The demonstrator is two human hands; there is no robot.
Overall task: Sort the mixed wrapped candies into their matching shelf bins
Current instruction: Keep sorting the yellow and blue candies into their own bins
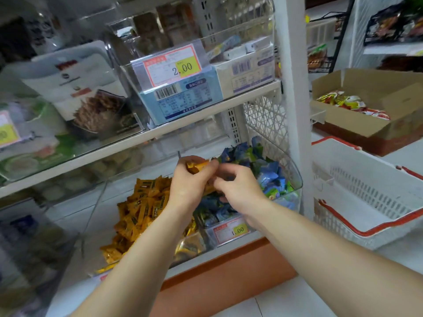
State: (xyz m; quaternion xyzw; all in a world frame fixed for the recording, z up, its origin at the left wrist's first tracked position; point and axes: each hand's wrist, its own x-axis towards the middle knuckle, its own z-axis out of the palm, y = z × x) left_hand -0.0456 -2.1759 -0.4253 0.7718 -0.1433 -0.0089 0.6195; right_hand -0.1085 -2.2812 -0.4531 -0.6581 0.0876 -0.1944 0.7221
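Two clear bins sit side by side on the lowest shelf. The left bin (96, 255) holds a heap of orange wrapped candies (142, 209). The right bin (295, 177) holds blue and green wrapped candies (267, 172). My left hand (192, 179) is raised over the divide between the bins, shut on a bunch of orange candies (196, 167). My right hand (238, 186) is just beside it over the blue bin, with thumb and fingers pinched against the orange bunch. Whether it grips a candy of its own is hidden.
A price tag reading 1.00 (231, 232) hangs on the front of the blue bin. The shelf above (137, 143) carries boxed goods and a 2.00 tag (174, 65). A white basket with red handles (366, 197) and a cardboard box of snacks (366, 106) stand to the right.
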